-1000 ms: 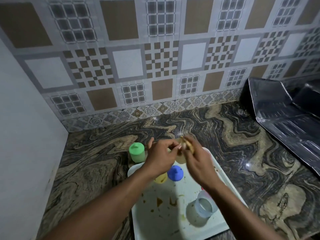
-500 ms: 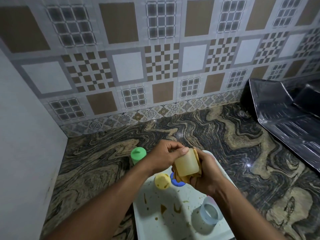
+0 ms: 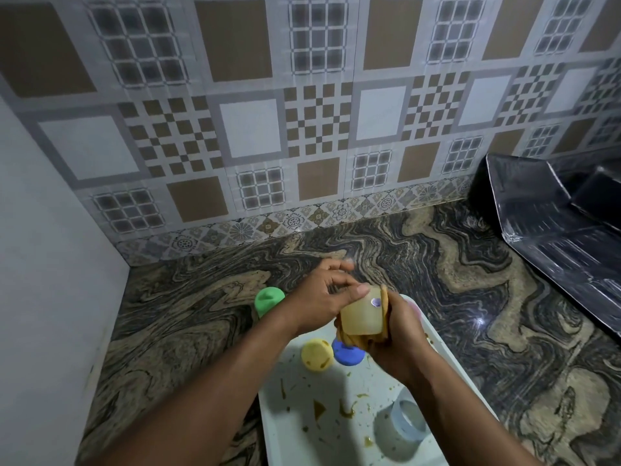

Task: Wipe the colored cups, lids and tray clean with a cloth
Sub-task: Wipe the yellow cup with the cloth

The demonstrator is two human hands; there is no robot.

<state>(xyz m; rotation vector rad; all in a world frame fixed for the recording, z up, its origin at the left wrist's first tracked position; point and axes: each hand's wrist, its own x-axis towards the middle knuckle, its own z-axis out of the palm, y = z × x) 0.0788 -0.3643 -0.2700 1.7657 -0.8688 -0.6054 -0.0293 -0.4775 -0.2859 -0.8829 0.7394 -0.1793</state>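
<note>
Above the far end of the tray [image 3: 302, 418], the left hand [image 3: 321, 297] gripped the pale yellow cup [image 3: 361, 314] steady while the right hand [image 3: 401, 344] clenched the cloth [image 3: 357, 340] against its side, apparently to rub it clean.

The marble counter [image 3: 470, 297] carries a stained white tray [image 3: 289, 442], a green cup [image 3: 268, 299] beside it and a dark sheet [image 3: 554, 230].

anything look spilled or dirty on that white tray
Yes: brownish-yellow smears and specks are spattered over the floor of the white tray, mostly between the yellow lid and the pale blue cup. The yellow lid carries brown marks too. Above it, the left hand holds a pale yellow cup against the cloth in the right hand.
</note>
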